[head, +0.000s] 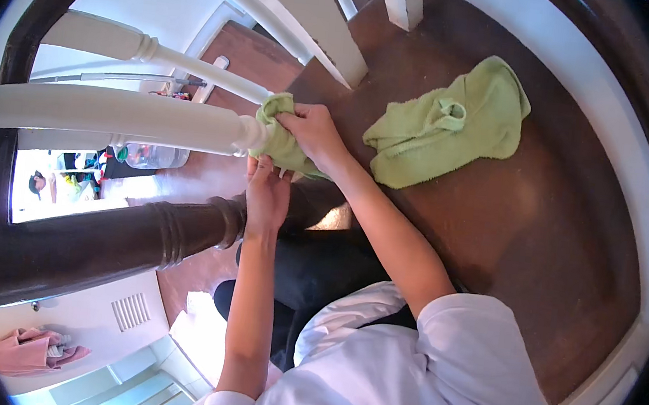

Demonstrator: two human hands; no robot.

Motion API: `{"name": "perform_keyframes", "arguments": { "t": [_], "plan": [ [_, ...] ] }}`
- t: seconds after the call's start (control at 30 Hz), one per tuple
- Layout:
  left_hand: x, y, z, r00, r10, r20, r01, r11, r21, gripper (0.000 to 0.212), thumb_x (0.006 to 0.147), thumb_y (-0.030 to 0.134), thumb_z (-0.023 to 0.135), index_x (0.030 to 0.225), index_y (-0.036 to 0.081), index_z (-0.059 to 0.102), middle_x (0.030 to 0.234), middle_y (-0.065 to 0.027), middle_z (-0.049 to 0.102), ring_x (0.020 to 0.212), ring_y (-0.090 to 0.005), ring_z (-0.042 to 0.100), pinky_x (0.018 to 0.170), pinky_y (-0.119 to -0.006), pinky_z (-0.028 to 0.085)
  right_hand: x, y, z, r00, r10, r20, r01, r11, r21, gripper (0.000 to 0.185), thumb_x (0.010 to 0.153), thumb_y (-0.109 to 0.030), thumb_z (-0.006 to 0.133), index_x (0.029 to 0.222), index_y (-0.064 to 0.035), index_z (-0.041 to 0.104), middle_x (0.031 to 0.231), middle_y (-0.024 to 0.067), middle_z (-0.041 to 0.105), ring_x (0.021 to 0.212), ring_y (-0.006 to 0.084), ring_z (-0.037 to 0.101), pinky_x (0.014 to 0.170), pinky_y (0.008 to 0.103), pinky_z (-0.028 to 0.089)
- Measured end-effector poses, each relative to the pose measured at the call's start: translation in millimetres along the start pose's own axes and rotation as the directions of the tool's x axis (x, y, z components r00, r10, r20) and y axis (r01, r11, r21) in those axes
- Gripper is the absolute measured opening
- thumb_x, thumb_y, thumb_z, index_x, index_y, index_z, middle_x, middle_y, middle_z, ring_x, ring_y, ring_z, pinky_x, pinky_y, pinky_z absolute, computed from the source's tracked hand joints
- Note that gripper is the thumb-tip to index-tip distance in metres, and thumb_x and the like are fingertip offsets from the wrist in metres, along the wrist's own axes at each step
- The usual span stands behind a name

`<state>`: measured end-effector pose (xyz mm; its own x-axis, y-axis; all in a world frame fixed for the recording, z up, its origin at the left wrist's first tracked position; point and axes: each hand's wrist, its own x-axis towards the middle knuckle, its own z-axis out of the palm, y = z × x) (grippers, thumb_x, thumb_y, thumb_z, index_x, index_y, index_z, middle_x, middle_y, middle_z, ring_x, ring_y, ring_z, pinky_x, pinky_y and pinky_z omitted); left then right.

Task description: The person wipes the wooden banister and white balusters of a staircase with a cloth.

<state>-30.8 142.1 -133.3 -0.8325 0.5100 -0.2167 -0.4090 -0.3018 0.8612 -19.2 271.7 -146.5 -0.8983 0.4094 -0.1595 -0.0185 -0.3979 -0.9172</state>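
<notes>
A light green cloth is wrapped around the lower, narrower part of a white turned baluster. My right hand pinches the cloth on the upper side, thumb and fingers pressed into a fold. Just below, my left hand grips the cloth's lower edge, its fingertips partly hidden behind the baluster and fabric. To the right, a second green cloth lies crumpled on the brown stair landing, apart from both hands.
A dark wooden newel post stands close beside my left forearm. More white balusters and a thick white post line the stairs. Beyond the railing are a lower floor, a clear plastic bin and a person. A pink towel hangs at lower left.
</notes>
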Motion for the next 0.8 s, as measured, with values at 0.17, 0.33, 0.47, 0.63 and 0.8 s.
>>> {"name": "perform_keyframes", "arguments": {
  "t": [0.17, 0.33, 0.47, 0.63, 0.8],
  "plan": [
    [-7, 6, -3, 0.999, 0.026, -0.019, -0.025, 0.998, 0.054, 0.043, 0.093, 0.021, 0.044, 0.133, 0.016, 0.029, 0.131, -0.0057, 0.039, 0.122, -0.0225, 0.037, 0.099, -0.045, 0.030, -44, 15, 0, 0.963, -0.225, -0.150, 0.216, 0.973, -0.074, 0.025, 0.088, -0.019, 0.054, 0.092, 0.0045, 0.062, 0.075, 0.0061, 0.064, 0.068, 0.0060, 0.053, 0.060, 0.0269, 0.045],
    [-1, -11, 0, 0.998, -0.060, -0.012, 0.061, 0.997, 0.050, 0.042, 0.095, 0.029, 0.037, 0.132, 0.010, 0.034, 0.129, -0.0079, 0.042, 0.120, -0.0232, 0.039, 0.102, -0.040, 0.031, -65, 20, 1, 0.948, -0.224, -0.227, 0.210, 0.974, -0.087, 0.027, 0.089, -0.020, 0.053, 0.096, 0.0048, 0.060, 0.082, 0.0126, 0.065, 0.076, 0.0090, 0.056, 0.069, 0.0290, 0.047],
    [5, -19, 7, 0.988, -0.156, -0.010, 0.155, 0.986, -0.068, 0.041, 0.096, 0.030, 0.031, 0.129, 0.006, 0.038, 0.127, -0.0088, 0.045, 0.120, -0.0222, 0.041, 0.103, -0.037, 0.030, -41, 15, 6, 0.880, -0.449, -0.155, 0.429, 0.892, -0.143, 0.029, 0.090, -0.020, 0.050, 0.106, 0.0028, 0.057, 0.097, 0.0186, 0.062, 0.091, 0.0169, 0.059, 0.081, 0.0308, 0.045],
    [13, -26, 9, 0.985, -0.155, -0.070, 0.151, 0.987, -0.053, 0.039, 0.095, 0.025, 0.030, 0.127, 0.005, 0.040, 0.127, -0.0099, 0.045, 0.119, -0.0231, 0.042, 0.104, -0.037, 0.029, -50, 59, -1, 0.968, -0.156, -0.194, 0.162, 0.987, 0.015, 0.030, 0.090, -0.018, 0.049, 0.111, 0.0025, 0.054, 0.110, 0.0199, 0.057, 0.105, 0.0242, 0.054, 0.092, 0.0331, 0.039],
    [9, -32, -3, 0.977, -0.145, -0.157, 0.134, 0.988, -0.078, 0.036, 0.093, 0.020, 0.040, 0.124, 0.002, 0.043, 0.125, -0.0112, 0.048, 0.114, -0.0249, 0.046, 0.099, -0.037, 0.035, -57, 49, 4, 0.965, -0.207, -0.162, 0.207, 0.978, -0.019, 0.033, 0.090, -0.019, 0.050, 0.114, 0.0037, 0.052, 0.118, 0.0209, 0.052, 0.114, 0.0329, 0.047, 0.098, 0.0368, 0.033]
  ]
}}
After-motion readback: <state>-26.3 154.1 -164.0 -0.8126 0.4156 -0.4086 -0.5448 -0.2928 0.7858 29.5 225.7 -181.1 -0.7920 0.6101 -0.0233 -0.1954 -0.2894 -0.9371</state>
